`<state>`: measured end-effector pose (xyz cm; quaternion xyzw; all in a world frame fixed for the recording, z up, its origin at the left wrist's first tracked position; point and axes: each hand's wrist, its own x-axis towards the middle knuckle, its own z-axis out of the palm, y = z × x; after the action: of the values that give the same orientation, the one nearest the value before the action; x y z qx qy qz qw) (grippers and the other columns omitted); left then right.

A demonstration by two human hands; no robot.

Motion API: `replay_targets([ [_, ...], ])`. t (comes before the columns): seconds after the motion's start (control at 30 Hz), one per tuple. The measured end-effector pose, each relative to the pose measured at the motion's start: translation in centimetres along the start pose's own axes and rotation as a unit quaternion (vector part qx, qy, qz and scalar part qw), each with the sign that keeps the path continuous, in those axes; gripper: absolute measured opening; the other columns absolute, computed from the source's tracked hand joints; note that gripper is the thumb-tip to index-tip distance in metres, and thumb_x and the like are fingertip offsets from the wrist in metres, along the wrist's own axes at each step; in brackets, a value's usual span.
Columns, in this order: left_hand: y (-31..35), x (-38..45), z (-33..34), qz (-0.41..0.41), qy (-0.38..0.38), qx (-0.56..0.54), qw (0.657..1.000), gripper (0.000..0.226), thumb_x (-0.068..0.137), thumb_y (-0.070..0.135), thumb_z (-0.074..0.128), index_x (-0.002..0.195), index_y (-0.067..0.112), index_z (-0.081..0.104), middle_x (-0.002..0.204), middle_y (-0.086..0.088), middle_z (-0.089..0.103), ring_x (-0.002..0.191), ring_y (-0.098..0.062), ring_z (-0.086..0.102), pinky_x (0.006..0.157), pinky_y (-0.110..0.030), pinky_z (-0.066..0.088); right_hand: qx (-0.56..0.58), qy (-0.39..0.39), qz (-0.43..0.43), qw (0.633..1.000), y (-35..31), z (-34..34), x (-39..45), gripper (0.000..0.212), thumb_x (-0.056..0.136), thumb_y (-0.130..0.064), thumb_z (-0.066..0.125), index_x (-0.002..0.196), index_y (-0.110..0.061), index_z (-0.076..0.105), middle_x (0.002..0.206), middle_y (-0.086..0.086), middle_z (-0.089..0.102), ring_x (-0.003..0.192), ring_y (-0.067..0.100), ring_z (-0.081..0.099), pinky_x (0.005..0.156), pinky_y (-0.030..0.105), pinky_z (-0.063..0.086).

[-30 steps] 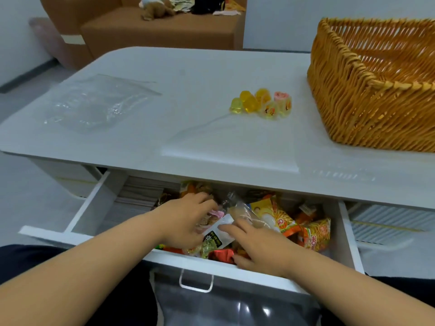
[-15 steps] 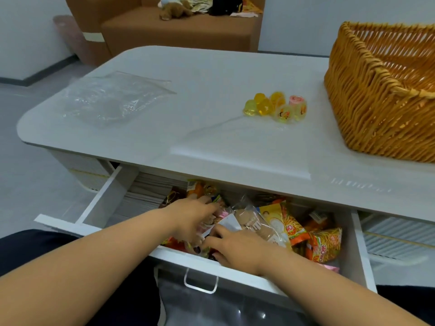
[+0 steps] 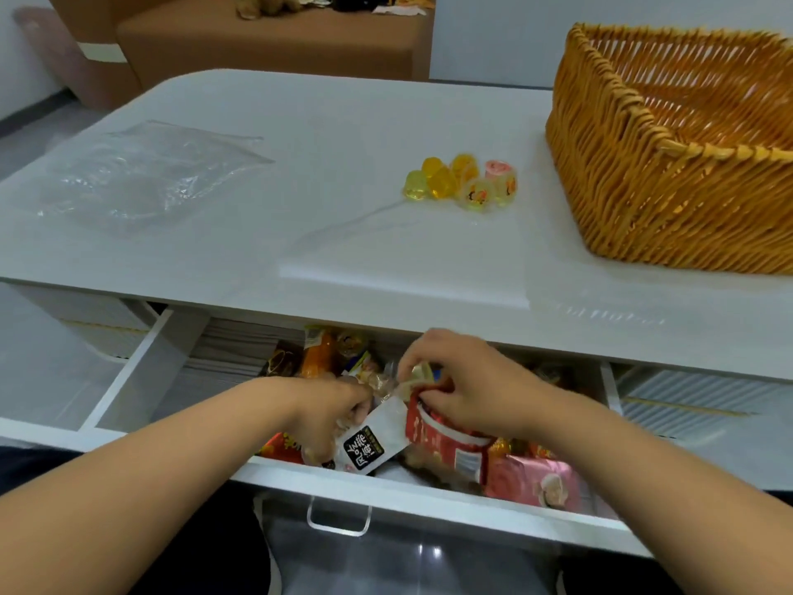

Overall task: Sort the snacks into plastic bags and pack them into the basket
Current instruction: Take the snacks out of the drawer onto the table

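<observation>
You face a white table [image 3: 300, 135] with rounded far corners; its drawer [image 3: 141, 371] stands pulled open under the near edge. Beyond the far edge you see a brown sofa [image 3: 274, 45] with cluttered items on its seat, pale wall [image 3: 493, 32] behind, grey floor [image 3: 38, 126] at left.

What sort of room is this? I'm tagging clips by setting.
Probably a home living room: a brown sofa behind a low white table whose open drawer is stuffed with snacks.
</observation>
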<state>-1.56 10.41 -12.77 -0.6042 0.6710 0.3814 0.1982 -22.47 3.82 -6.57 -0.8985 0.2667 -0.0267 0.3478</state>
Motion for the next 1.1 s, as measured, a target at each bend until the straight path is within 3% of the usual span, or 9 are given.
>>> replay_targets([
  [0.17,-0.6,0.6,0.9,0.044,0.088,0.016,0.995,0.036,0.077,0.002,0.06,0.077,0.032,0.04,0.092,0.013,0.048,0.093,-0.018,0.051,0.071,-0.034,0.048,0.185,0.143,0.039,0.972,-0.5,-6.1,-0.8,0.026,0.087,-0.009,0.067,0.096,-0.033,0.06,0.116,-0.012,0.061,0.082,0.015,0.071,0.061,0.026,0.059],
  [0.27,-0.7,0.8,1.0,0.055,0.101,0.01,0.993,0.035,0.08,0.0,0.054,0.071,0.031,0.041,0.089,0.01,0.053,0.087,-0.016,0.052,0.076,-0.039,0.051,0.237,0.314,0.049,0.918,0.8,-8.3,0.2,0.03,0.086,-0.008,0.068,0.094,-0.035,0.058,0.11,-0.01,0.063,0.087,0.017,0.069,0.068,0.033,0.059],
  [0.33,-0.7,0.8,0.9,0.053,0.104,-0.01,0.993,0.03,0.081,-0.001,0.053,0.074,0.027,0.045,0.084,0.013,0.051,0.078,-0.004,0.047,0.07,-0.03,0.047,0.271,0.423,0.103,0.859,3.2,-8.5,1.8,0.027,0.089,-0.012,0.065,0.096,-0.035,0.054,0.109,-0.008,0.06,0.094,0.018,0.066,0.07,0.036,0.058],
  [0.43,-0.9,0.7,0.9,0.05,0.109,-0.028,0.992,0.025,0.083,0.001,0.055,0.075,0.024,0.046,0.079,0.014,0.048,0.072,-0.002,0.044,0.065,-0.025,0.04,0.296,0.498,0.214,0.787,6.8,-7.6,4.3,0.025,0.094,-0.022,0.056,0.117,-0.028,0.05,0.122,0.001,0.055,0.11,0.022,0.059,0.09,0.042,0.054],
  [0.53,-1.2,0.2,0.6,0.039,0.111,-0.052,0.992,0.026,0.084,0.006,0.06,0.077,0.025,0.043,0.079,0.007,0.048,0.069,-0.011,0.044,0.061,-0.026,0.037,0.211,0.49,0.237,0.812,7.9,-6.5,5.4,0.045,0.098,-0.028,0.049,0.141,-0.018,0.041,0.148,0.008,0.031,0.136,0.021,0.034,0.114,0.03,0.029],
  [0.7,-1.3,-1.5,-1.6,0.016,0.142,-0.126,0.982,0.027,0.085,0.004,0.064,0.076,0.019,0.043,0.078,0.003,0.056,0.067,-0.009,0.061,0.057,-0.024,0.047,0.142,0.456,0.192,0.857,7.5,-5.6,6.1,0.065,0.096,-0.03,0.052,0.152,-0.024,0.02,0.158,0.004,-0.002,0.142,0.018,0.018,0.105,0.02,0.027],
  [0.9,-0.6,-4.3,-4.2,0.009,0.173,-0.093,0.98,0.027,0.082,0.009,0.068,0.072,0.021,0.045,0.073,0.007,0.054,0.065,-0.009,0.062,0.055,-0.025,0.043,0.1,0.454,0.195,0.864,7.4,-5.7,6.3,0.062,0.096,-0.032,0.052,0.15,-0.018,0.025,0.157,0.006,0.001,0.135,0.025,0.032,0.107,0.036,0.038],
  [1.0,0.3,-6.2,-5.7,0.018,0.198,-0.092,0.976,0.028,0.082,0.011,0.071,0.072,0.022,0.047,0.067,0.007,0.051,0.058,-0.003,0.05,0.055,-0.021,0.038,0.101,0.461,0.2,0.859,7.4,-5.7,6.4,0.058,0.095,-0.031,0.052,0.147,-0.017,0.029,0.157,0.006,0.005,0.135,0.025,0.032,0.102,0.031,0.037],
  [1.1,1.1,-8.3,-7.9,0.061,0.235,-0.203,0.949,0.031,0.079,0.01,0.075,0.068,0.022,0.048,0.072,0.0,0.063,0.066,-0.004,0.063,0.056,-0.025,0.051,0.11,0.47,0.198,0.853,7.4,-5.7,6.4,0.054,0.095,-0.028,0.053,0.144,-0.017,0.034,0.156,0.005,0.008,0.134,0.024,0.034,0.098,0.026,0.037],
])
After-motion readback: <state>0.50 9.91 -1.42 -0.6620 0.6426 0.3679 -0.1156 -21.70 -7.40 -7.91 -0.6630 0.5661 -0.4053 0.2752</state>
